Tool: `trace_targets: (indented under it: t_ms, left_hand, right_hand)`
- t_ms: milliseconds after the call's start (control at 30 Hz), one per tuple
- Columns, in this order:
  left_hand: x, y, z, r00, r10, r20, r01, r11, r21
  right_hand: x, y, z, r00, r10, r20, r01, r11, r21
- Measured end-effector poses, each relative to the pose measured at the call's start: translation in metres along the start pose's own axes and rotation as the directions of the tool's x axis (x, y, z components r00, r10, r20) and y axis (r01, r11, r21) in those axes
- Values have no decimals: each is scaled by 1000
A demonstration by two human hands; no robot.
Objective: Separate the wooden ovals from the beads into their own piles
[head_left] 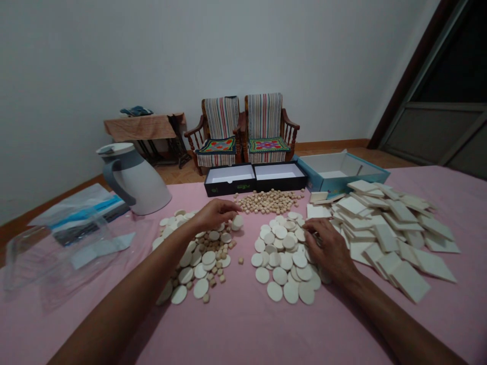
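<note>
My left hand is closed in a pinch on a pale round disc, held above the right edge of a mixed pile. That pile has white wooden discs and small wooden cubes lying together. Loosely curved, my right hand rests against the right side of a heap of round discs; its fingertips touch the discs and I see nothing gripped. One lone cube lies between the two piles. Beyond the disc heap spreads a group of small wooden pieces.
Square white tiles are heaped at the right. Two open black box halves and a blue box stand at the back. A white-grey jug and clear plastic packaging occupy the left of the pink cloth.
</note>
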State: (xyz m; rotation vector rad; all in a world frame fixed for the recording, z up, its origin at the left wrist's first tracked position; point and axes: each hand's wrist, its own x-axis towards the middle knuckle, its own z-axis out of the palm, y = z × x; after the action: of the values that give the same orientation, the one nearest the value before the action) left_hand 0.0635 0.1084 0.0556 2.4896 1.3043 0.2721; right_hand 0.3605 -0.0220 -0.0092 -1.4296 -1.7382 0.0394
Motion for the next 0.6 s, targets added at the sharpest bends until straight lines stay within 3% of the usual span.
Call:
trace_targets:
  t_ms: [100, 367, 533, 600]
  left_hand:
    - [2, 5, 5, 999, 53, 14, -52, 997, -59]
    - [-2, 6, 31, 997, 67, 41, -72, 991, 117]
    - [-6, 15, 27, 997, 64, 34, -67, 992, 111]
    - [-8, 18, 21, 995, 84, 45, -85, 996, 38]
  right_hand:
    - [0, 0, 0, 1000, 2, 8, -2, 1000, -2]
    - [1, -1, -1, 1000, 18, 10, -17, 1000, -9]
    - [0, 0, 0, 1000, 9, 16, -8, 1000, -6]
    - [0, 0, -1, 1000, 9, 20, -9, 1000, -9]
